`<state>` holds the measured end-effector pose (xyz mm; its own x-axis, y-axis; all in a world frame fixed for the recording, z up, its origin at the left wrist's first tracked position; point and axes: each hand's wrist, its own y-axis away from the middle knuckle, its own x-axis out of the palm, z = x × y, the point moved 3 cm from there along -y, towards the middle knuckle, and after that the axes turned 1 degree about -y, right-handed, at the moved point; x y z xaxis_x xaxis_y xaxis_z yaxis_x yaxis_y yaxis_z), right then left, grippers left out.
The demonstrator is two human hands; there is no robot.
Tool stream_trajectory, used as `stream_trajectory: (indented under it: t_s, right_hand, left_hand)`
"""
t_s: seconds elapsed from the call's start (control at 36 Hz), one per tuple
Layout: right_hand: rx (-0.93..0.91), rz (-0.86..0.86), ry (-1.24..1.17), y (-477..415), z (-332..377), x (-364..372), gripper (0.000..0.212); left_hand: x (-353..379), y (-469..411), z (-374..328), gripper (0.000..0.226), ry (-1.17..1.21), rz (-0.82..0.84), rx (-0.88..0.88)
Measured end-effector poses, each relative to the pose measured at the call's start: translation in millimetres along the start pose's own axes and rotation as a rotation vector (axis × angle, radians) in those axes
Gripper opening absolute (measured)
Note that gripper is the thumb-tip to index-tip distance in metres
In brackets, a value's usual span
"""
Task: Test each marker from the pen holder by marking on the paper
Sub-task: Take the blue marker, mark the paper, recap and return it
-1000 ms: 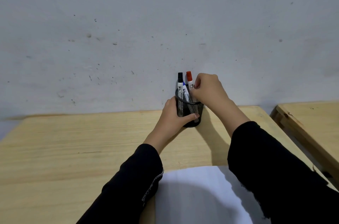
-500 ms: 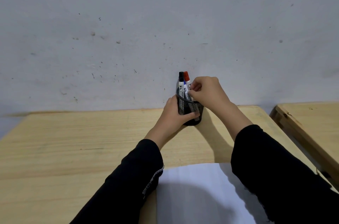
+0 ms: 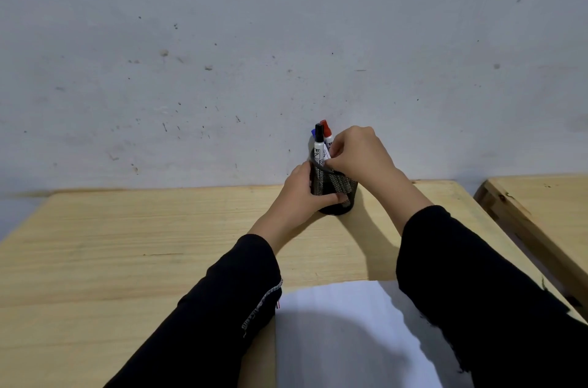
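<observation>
A black mesh pen holder stands at the back of the wooden table, close to the wall. Three markers stick out of it: one with a black cap, one with a red cap and one with a blue cap behind them. My left hand wraps around the holder's left side with the thumb across its front. My right hand is above the rim, its fingertips pinched on the red-capped marker's white barrel. White paper lies at the near edge between my sleeves.
The light wooden table runs left to a grey, speckled wall. A second wooden table stands to the right across a narrow gap. My black sleeves cover part of the paper's sides.
The markers have shifted: the red-capped one leaned left and now stands just behind the black one. My right hand's fingers closed lower near the rim. My left hand stayed on the holder.
</observation>
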<state>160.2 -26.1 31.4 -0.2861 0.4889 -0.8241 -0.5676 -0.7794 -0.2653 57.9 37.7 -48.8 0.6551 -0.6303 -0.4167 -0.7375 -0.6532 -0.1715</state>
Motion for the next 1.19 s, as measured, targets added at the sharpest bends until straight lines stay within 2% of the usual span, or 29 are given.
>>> stream_trajectory:
  t_s: [0.17,0.22,0.36,0.5,0.67,0.78,0.89,1.0,1.08,1.19]
  right_hand:
    - [0.033,0.012,-0.087,-1.6,-2.9,2.2,0.006]
    - [0.047,-0.008,-0.137,0.3,-3.5,-1.2,0.011]
    - [0.053,-0.113,-0.393,9.1,-6.1,-16.2,0.008]
    - [-0.013,-0.297,-0.618,23.8,-1.8,-36.3,0.009]
    - [-0.145,-0.434,-0.707,49.5,15.4,-61.4,0.012]
    - [-0.212,-0.403,-0.704,73.2,27.1,-69.1,0.012]
    - [-0.251,-0.320,-0.685,101.3,33.9,-67.2,0.010]
    - [-0.294,-0.230,-0.622,130.3,38.8,-53.4,0.007]
    - [-0.327,-0.158,-0.547,148.5,41.4,-42.4,0.008]
    - [-0.365,-0.064,-0.454,166.8,45.3,-32.6,0.007]
  left_hand:
    - [0.2,1.6,-3.6,0.071,0.002,0.004,-0.001]
    - [0.1,2.9,-4.8,0.073,0.002,0.005,0.002]
    - [-1.5,8.0,-9.5,0.071,-0.042,-0.009,-0.008]
    - [-5.0,11.8,-15.8,0.057,-0.108,-0.038,-0.044]
    - [-8.4,26.4,-35.7,0.030,-0.036,-0.044,-0.060]
    - [-22.6,43.3,-51.9,0.012,0.026,-0.082,-0.083]
    - [-47.8,63.4,-70.1,0.026,0.050,-0.152,-0.021]
    - [-66.7,93.3,-93.9,0.016,0.180,-0.171,0.051]
    - [-74.2,116.7,-110.4,0.018,0.288,-0.155,0.096]
    - [-77.3,142.2,-119.8,0.011,0.280,-0.129,0.160]
